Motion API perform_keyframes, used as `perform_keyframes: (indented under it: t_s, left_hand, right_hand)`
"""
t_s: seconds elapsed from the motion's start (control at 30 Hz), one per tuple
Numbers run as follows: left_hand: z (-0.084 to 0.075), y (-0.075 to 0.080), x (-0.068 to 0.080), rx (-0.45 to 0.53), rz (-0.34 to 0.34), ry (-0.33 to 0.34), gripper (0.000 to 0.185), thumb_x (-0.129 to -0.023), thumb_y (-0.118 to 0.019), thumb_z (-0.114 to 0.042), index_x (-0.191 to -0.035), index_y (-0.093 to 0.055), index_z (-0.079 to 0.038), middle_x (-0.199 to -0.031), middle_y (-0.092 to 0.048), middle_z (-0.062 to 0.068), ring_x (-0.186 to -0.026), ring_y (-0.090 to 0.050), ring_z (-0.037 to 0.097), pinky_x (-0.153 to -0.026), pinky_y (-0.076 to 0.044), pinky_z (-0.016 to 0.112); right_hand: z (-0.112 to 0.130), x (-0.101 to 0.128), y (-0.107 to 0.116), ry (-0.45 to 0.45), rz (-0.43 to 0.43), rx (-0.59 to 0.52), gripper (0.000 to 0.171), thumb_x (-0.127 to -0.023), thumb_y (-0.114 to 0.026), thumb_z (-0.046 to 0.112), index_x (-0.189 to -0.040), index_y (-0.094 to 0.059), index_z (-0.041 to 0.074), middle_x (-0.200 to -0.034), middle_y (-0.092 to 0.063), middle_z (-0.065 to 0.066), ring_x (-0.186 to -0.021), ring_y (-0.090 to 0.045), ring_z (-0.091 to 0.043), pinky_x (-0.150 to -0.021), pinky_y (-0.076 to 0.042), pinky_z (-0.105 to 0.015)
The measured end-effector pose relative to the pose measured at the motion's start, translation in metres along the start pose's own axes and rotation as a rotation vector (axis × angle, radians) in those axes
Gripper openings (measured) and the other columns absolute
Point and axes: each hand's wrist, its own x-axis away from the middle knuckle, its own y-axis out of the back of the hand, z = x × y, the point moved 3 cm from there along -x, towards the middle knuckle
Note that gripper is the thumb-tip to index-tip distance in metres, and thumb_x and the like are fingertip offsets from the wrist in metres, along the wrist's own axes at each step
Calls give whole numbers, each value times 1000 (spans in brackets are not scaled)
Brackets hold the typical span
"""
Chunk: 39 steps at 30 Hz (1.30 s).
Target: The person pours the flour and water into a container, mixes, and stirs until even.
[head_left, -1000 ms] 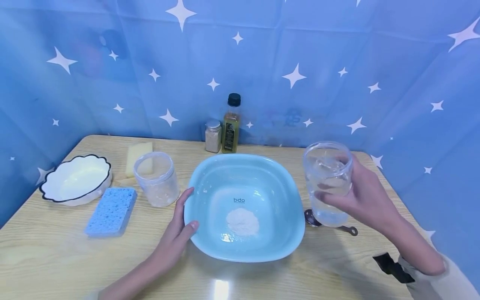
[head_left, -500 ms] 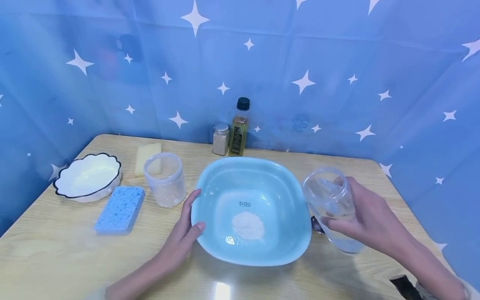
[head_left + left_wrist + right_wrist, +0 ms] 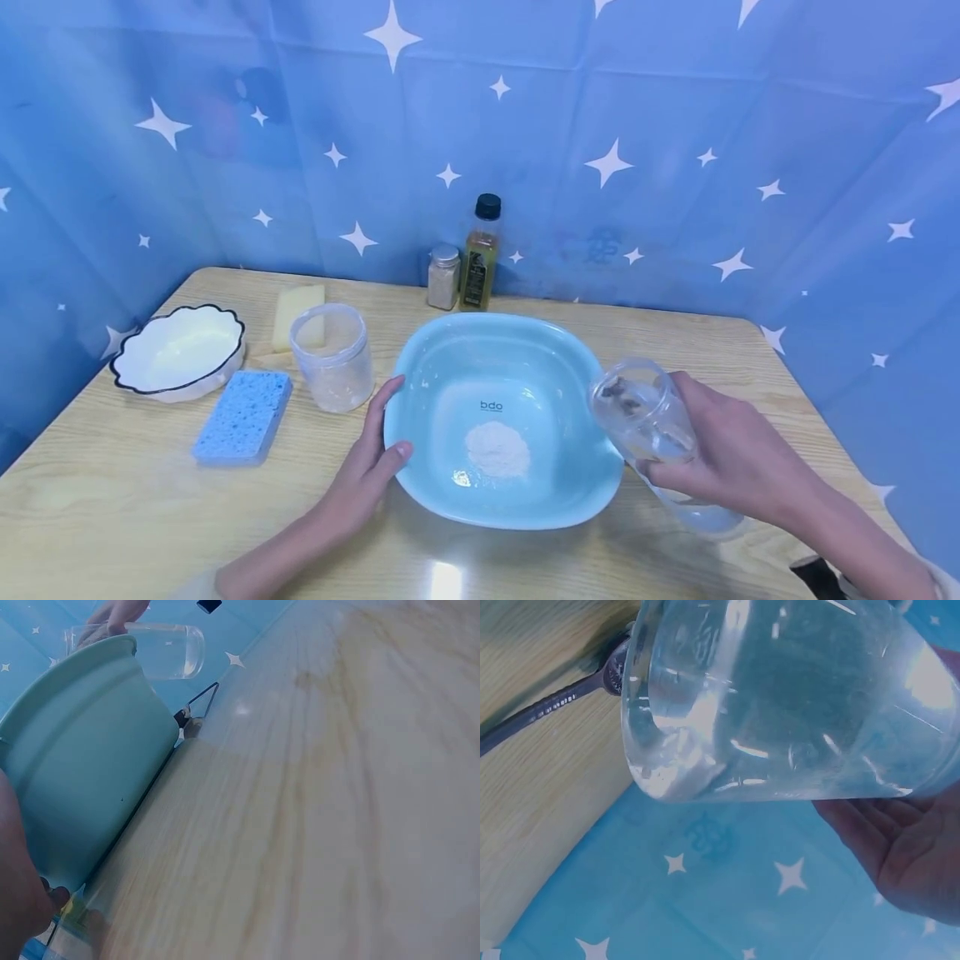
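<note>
A light blue basin (image 3: 450, 350) stands mid-table with a small heap of white powder (image 3: 497, 447) in its bottom. My left hand (image 3: 367, 467) rests on the basin's left rim, thumb over the edge, fingers along the outside. My right hand (image 3: 731, 454) grips a clear cup of water (image 3: 645, 417), tilted with its mouth toward the basin's right rim. In the right wrist view the cup (image 3: 780, 697) fills the frame, water inside. The left wrist view shows the basin's outer wall (image 3: 82, 765) and the cup (image 3: 161, 649) beyond it.
A clear jar (image 3: 332, 357) with some powder stands left of the basin, beside a blue sponge (image 3: 242, 417), a yellow sponge (image 3: 297, 305) and a white scalloped dish (image 3: 178, 350). An oil bottle (image 3: 480, 254) and shaker (image 3: 443, 277) stand at the back. A metal spoon (image 3: 547, 705) lies under the cup.
My right hand has lowered the cup and tipped it from upright toward the basin's right rim. The left hand stays on the basin.
</note>
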Motion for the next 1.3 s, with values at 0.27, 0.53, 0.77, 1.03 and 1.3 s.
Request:
perform_keyframes:
  t_s: [0.27, 0.53, 0.77, 1.03, 1.3]
  left_hand:
    - [-1, 0, -1, 19, 14, -15, 64, -96, -43, -11, -147, -11, -33, -152, -13, 7, -131, -32, 32, -96, -41, 33]
    - [-1, 0, -1, 12, 14, -7, 64, -96, -42, -11, -147, -11, -33, -152, -14, 5, -131, -32, 31, -97, -40, 33]
    - [-2, 0, -2, 18, 15, -4, 64, -96, -43, -11, -147, -11, -33, -152, -14, 7, -130, -34, 32, -96, -41, 32]
    - [-1, 1, -2, 18, 18, -2, 64, -96, -42, -11, -147, -11, -33, -153, -13, 5, -131, -31, 30, -98, -39, 34]
    - [0, 2, -1, 23, 24, -3, 64, -96, -42, -10, -147, -10, -31, -152, -13, 5, -130, -33, 31, -96, -42, 33]
  right_hand:
    - [2, 2, 1, 12, -2, 102, 65, -56, -81, 34, -107, -49, 9, -77, -52, 4, -56, -44, -5, -43, -36, -21]
    - [4, 4, 3, 43, 14, 164, 72, -53, -82, 37, -110, -49, 8, -76, -52, 4, -53, -41, -4, -42, -34, -21]
    - [2, 5, 6, 42, 23, 153, 73, -54, -82, 37, -112, -49, 7, -77, -53, 3, -54, -42, -3, -42, -35, -21]
    - [2, 5, 6, 23, 39, 151, 73, -56, -81, 38, -113, -48, 8, -78, -53, 3, -53, -42, -3, -42, -34, -21]
    - [4, 5, 5, 31, 42, 171, 73, -55, -81, 39, -112, -47, 8, -76, -52, 3, -51, -40, -3, -41, -32, -20]
